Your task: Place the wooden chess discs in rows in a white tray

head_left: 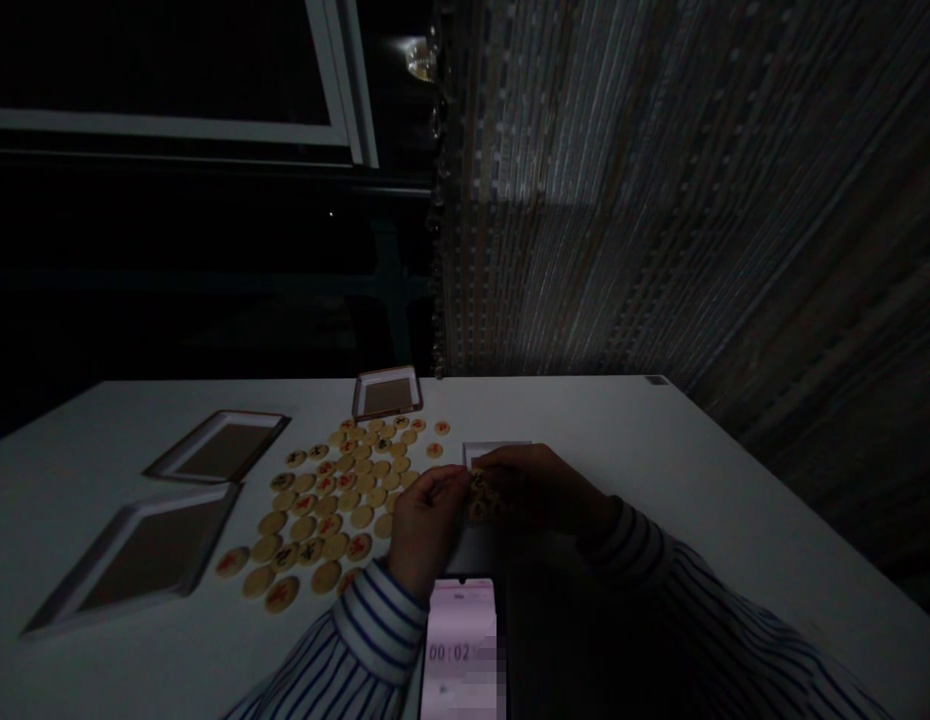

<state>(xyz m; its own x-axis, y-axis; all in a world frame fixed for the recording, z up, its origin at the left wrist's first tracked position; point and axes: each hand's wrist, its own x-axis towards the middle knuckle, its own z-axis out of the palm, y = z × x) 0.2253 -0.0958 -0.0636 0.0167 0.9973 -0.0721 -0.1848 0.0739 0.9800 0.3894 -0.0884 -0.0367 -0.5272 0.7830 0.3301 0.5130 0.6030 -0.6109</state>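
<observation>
Discs (350, 500), round, flat and wood-coloured, lie beside the left hand (423, 520).

And down at six o'clock the phone (459, 640) runs off the bottom edge, its last digits masked by blocky squares! At five, the right hand (538, 485) lies deep in shadow and covers part of the white box (480, 449), too dark to tell whether the left hand (427, 510) grips anything there; at eight, many characters on the round pieces (326, 505) are too blurred to read, and at ten the white frame (172, 126) is cut off.
</observation>
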